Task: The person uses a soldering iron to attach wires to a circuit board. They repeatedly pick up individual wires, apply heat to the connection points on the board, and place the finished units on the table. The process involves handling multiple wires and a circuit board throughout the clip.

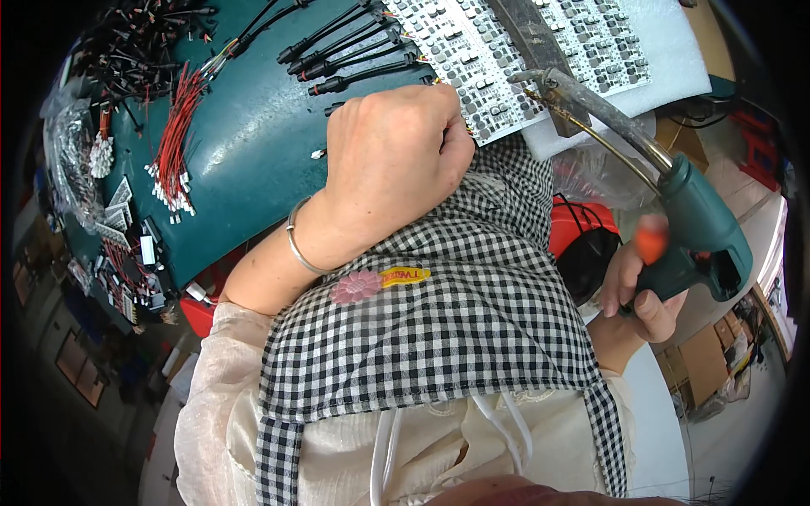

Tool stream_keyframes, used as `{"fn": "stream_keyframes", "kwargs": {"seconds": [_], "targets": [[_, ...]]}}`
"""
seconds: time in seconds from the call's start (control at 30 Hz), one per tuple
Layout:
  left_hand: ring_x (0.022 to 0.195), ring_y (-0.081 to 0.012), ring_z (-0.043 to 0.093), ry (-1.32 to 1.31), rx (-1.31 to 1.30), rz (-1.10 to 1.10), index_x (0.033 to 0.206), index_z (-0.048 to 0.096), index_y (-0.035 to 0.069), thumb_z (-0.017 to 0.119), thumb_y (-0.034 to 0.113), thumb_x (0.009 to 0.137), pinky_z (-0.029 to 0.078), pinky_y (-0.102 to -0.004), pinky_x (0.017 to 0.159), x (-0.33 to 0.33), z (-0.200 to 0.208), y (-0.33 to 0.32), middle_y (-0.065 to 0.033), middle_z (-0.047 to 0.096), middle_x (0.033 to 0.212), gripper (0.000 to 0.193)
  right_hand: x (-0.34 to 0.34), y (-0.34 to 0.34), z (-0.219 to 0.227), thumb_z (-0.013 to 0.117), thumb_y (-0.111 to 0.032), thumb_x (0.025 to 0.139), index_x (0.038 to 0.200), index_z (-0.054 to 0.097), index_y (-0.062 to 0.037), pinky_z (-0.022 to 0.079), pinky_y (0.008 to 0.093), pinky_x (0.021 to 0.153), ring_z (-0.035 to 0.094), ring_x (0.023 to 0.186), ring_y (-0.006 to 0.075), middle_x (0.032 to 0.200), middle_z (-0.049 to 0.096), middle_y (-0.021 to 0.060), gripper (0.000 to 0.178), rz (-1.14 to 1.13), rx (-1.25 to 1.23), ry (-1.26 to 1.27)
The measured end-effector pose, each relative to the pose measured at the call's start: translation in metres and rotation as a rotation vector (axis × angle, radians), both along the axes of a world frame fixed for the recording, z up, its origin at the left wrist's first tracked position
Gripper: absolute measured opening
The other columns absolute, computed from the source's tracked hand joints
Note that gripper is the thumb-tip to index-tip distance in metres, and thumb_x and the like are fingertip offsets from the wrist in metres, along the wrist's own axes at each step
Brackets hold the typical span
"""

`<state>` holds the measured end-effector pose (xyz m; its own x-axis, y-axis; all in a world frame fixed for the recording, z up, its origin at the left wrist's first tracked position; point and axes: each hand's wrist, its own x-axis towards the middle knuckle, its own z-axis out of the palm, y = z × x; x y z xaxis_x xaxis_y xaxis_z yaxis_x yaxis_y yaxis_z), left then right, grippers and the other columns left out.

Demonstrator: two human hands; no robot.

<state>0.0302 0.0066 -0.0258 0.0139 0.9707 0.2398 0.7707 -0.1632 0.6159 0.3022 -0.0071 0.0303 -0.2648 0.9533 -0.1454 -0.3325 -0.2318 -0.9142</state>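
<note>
My left hand [392,152] is closed in a fist at the table's near edge, beside the corner of a white circuit board panel [485,93]. Its fingertips are turned away, so whatever they hold is hidden. Several black cables with connectors [337,83] lie just beyond that hand, their wire ends at the board's left edge. On the right, my right hand [645,295] grips a green soldering gun [704,215] with an orange part near its grip. The gun's metal tip points up and left over the panel, where a dark bar [533,51] lies across it.
White foam [679,59] lies beneath the panel on the green table [245,110]. Red wires with white plugs [175,143], a heap of black connectors [139,51] and clear plastic bags [78,160] occupy the left. A red stool [565,223] stands below the table edge.
</note>
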Motion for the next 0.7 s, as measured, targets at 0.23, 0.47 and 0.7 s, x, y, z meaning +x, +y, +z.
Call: {"fn": "stream_keyframes", "kwargs": {"seconds": [0.23, 0.47, 0.7], "targets": [[0.048, -0.0222, 0.056, 0.034, -0.012, 0.004, 0.066, 0.062, 0.006, 0.068, 0.006, 0.07, 0.043, -0.0331, 0.044, -0.005, 0.001, -0.008, -0.0069, 0.057, 0.057, 0.008, -0.013, 0.011, -0.007, 0.07, -0.009, 0.073, 0.125, 0.03, 0.022, 0.043, 0.0257, 0.036, 0.047, 0.039, 0.0161, 0.057, 0.047, 0.0091, 0.073, 0.088, 0.027, 0.115], [0.067, -0.0259, 0.062, -0.016, -0.02, 0.043, 0.077, 0.066, 0.003, 0.074, 0.005, 0.069, 0.05, -0.0357, 0.057, -0.047, 0.027, -0.033, -0.0086, 0.065, 0.071, 0.011, -0.004, 0.016, -0.008, 0.065, -0.017, 0.082, 0.134, 0.025, 0.0144, 0.042, 0.0236, 0.037, 0.047, 0.042, 0.0142, 0.06, 0.044, 0.0053, 0.073, 0.207, 0.114, 0.078], [0.082, -0.0199, 0.064, -0.27, 0.007, 0.293, 0.088, 0.07, 0.003, 0.074, 0.004, 0.073, 0.051, -0.0297, 0.072, -0.105, 0.015, -0.059, -0.0082, 0.069, 0.084, 0.016, -0.007, 0.025, -0.011, 0.064, -0.014, 0.081, 0.133, 0.024, 0.0147, 0.044, 0.0248, 0.037, 0.049, 0.044, 0.0156, 0.064, 0.047, 0.0085, 0.071, 0.28, 0.14, 0.112]]}}
